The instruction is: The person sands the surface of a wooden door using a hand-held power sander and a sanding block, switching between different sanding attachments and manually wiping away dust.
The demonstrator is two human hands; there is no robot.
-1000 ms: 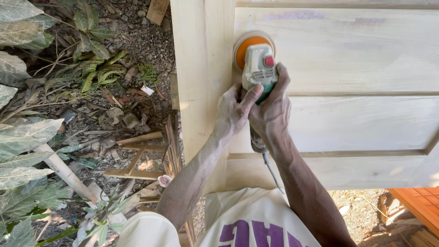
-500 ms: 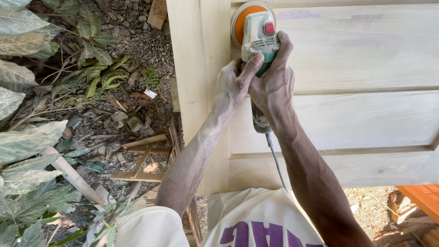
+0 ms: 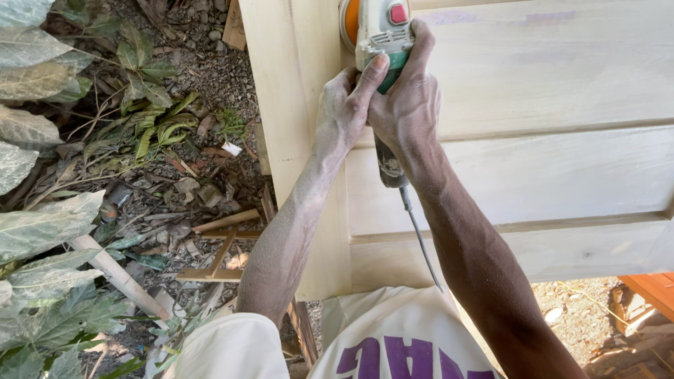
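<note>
left hand [image 3: 344,105] + right hand [image 3: 407,105]: both wrapping the sander [image 3: 382,35], grip closed on its body | sander pressing on pale wooden door [image 3: 547,77], near the top edge | orange disc [image 3: 347,21] partly cropped, probably flat | cord [image 3: 420,238] hanging down

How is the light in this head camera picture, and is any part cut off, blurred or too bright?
Head view: strong daylight, the pale wooden door nearly washed out at upper right; soft shadows lie under its panel ledges. The sander is cut off by the top edge, its orange disc only partly visible. Left hand and right hand look sharp; the large leaves at left glare.
</note>
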